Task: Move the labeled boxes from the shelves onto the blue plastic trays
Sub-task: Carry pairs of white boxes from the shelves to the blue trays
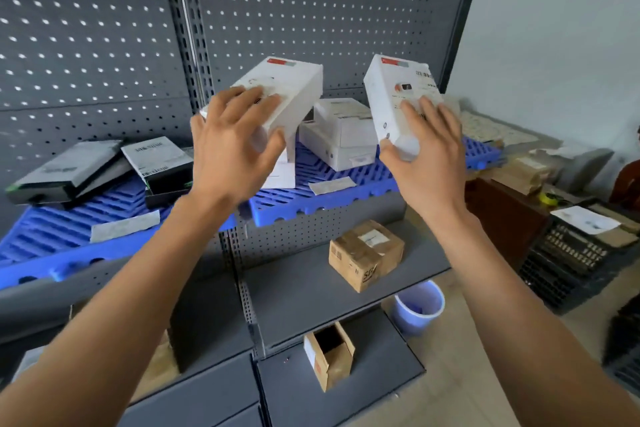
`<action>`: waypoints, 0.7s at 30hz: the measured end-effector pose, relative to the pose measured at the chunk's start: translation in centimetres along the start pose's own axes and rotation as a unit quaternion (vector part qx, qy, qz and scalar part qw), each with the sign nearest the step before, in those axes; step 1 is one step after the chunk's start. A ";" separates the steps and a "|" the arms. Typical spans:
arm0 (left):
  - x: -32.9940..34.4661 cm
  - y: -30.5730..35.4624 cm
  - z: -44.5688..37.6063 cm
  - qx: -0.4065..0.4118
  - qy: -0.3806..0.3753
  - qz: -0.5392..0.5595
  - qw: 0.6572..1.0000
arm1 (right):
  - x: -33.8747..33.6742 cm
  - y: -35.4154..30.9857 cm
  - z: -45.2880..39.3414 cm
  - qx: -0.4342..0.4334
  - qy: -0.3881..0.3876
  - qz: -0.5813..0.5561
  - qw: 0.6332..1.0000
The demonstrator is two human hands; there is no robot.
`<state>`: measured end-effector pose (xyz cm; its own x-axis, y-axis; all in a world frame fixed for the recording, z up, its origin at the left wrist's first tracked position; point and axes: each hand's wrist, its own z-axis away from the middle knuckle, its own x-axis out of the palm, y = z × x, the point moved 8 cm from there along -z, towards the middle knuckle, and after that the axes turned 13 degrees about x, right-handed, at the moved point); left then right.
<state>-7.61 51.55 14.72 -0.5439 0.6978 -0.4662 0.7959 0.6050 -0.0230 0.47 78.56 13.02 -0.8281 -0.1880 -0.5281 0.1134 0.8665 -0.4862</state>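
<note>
My left hand (235, 146) grips a white labeled box (291, 90), tilted, above the right blue tray (332, 199). My right hand (424, 152) holds a second white labeled box (398, 94) upright over the same tray. Behind them two white boxes (343, 135) lie stacked on that tray. The left blue tray (62, 236) carries three black boxes (86, 166). A brown labeled carton (365, 255) sits on the grey shelf below. Lower still stands a small open carton (329, 354).
Paper slips (124, 225) lie on both trays. A grey pegboard (311, 10) backs the shelves. A blue bucket (419, 305) stands on the floor at the right, next to black crates (568, 263) and a cluttered brown table (502, 204).
</note>
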 end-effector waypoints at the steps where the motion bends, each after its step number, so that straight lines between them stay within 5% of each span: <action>1: 0.2 -0.7 -0.4 -0.010 0.000 -0.007 1.000 | 0.7 -0.1 -1.0 0.002 -0.007 0.000 1.000; 21: 6.1 -8.1 -3.0 -0.086 -0.088 0.002 0.992 | 12.7 -3.8 -9.1 0.019 -0.096 0.079 0.992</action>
<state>-18.22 52.08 14.71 -0.4737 0.6325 -0.6129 0.7326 0.6692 0.1243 -15.49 77.11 14.46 -0.6786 -0.1383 -0.7214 0.2571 0.8753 -0.4096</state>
